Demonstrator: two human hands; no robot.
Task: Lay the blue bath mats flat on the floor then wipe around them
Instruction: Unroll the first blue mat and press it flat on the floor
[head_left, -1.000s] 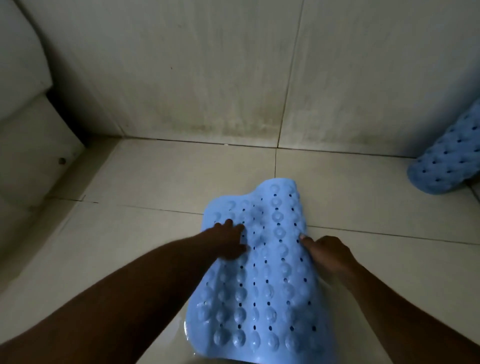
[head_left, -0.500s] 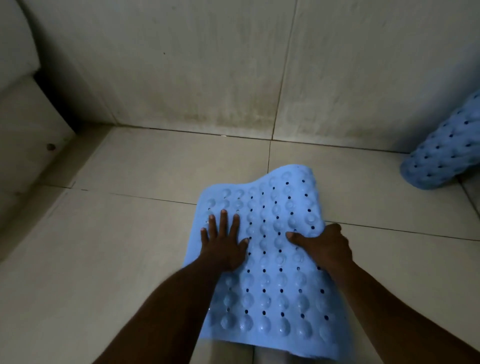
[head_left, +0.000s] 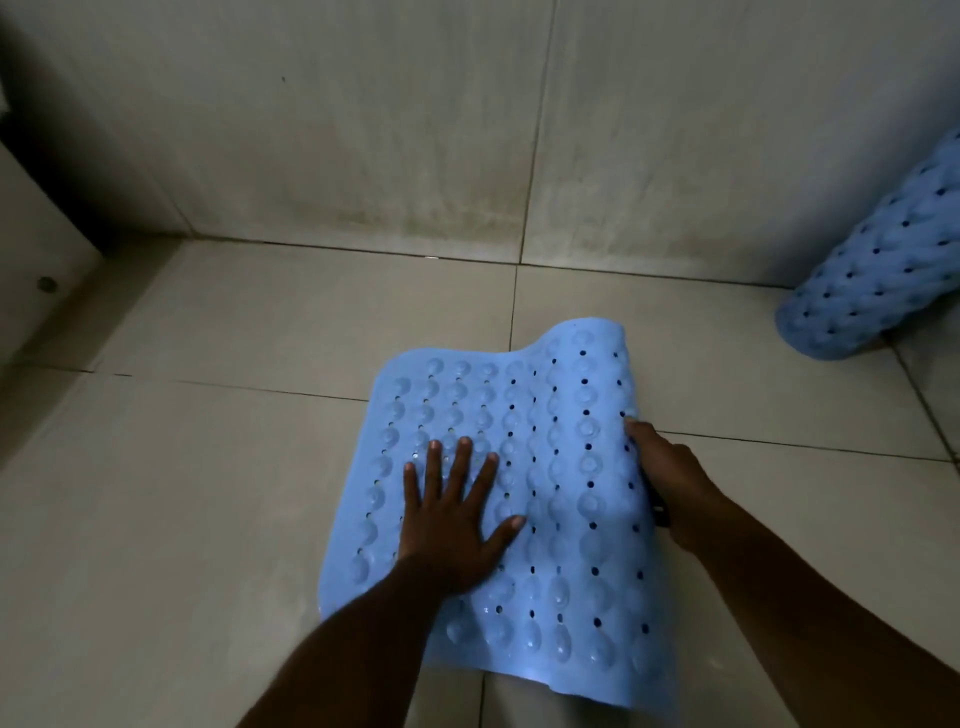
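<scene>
A blue bath mat (head_left: 561, 519) with bumps and holes lies on the tiled floor in front of me. Its left part is flat; its right side arches up in a curl. My left hand (head_left: 449, 519) presses flat on the mat's left half, fingers spread. My right hand (head_left: 662, 478) grips the raised right edge, fingers tucked under it. A second blue bath mat (head_left: 883, 275) stands rolled up at the far right, leaning against the wall.
Pale floor tiles (head_left: 234, 467) spread to the left and beyond the mat. A stained tiled wall (head_left: 415, 130) rises close behind. A white fixture (head_left: 36, 260) with a dark gap beside it fills the left edge.
The mat has spread wider and flatter to the left. My left hand has opened flat on it, and my right hand has shifted out to the mat's right edge.
</scene>
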